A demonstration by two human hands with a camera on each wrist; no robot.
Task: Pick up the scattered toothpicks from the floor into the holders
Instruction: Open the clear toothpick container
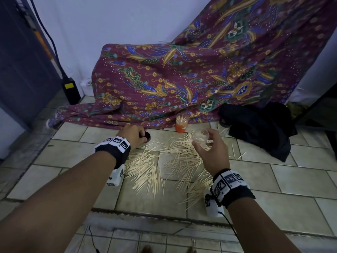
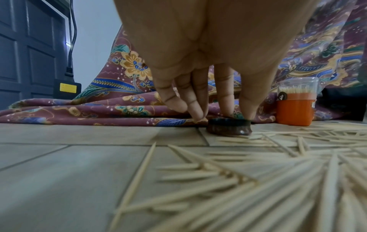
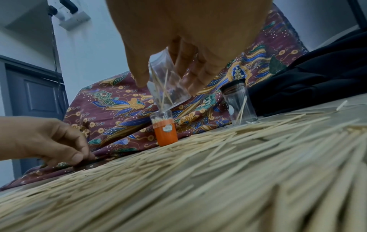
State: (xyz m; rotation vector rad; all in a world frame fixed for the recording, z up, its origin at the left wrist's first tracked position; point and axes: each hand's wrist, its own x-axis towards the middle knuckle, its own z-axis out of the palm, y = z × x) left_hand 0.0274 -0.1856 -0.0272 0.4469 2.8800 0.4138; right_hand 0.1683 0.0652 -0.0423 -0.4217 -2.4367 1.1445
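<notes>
Pale wooden toothpicks (image 1: 164, 167) lie scattered in a wide heap over the tiled floor (image 1: 291, 176). My left hand (image 1: 141, 135) reaches down at the heap's far left and pinches the rim of a small dark lid (image 2: 228, 126) that lies on the floor. My right hand (image 1: 204, 139) holds a clear plastic holder (image 3: 166, 87) tilted above the heap, with a few toothpicks inside. An orange holder (image 1: 181, 123), packed with toothpicks, stands upright by the cloth. A clear jar (image 3: 240, 103) with a black top stands to its right and holds a few toothpicks.
A patterned maroon cloth (image 1: 164, 79) drapes over something behind the heap and spills onto the floor. A black bundle of fabric (image 1: 264, 128) lies at the right. A black adapter (image 1: 71, 90) with a yellow label and a cable stands by the dark door (image 1: 21, 70).
</notes>
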